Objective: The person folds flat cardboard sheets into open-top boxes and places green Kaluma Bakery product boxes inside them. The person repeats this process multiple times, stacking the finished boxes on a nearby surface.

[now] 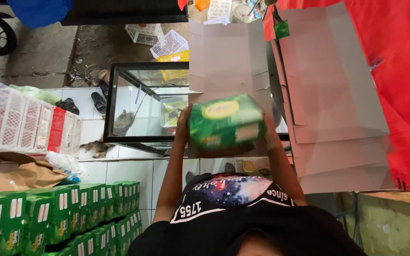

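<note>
Even daylight, soft shadows — motion blur, wide-angle edge distortion

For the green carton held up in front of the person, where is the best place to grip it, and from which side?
Probably by its two short ends, coming in from either side. The green carton is a wide, flat-faced box, and the left hand and right hand already press against opposite ends, keeping it level.

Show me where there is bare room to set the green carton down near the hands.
The grey cardboard sheet right of the green carton shows bare surface up to the red cloth. The white tiled floor between the glass tank and stacked green cartons is partly free. The left is crowded with white crates.
</note>
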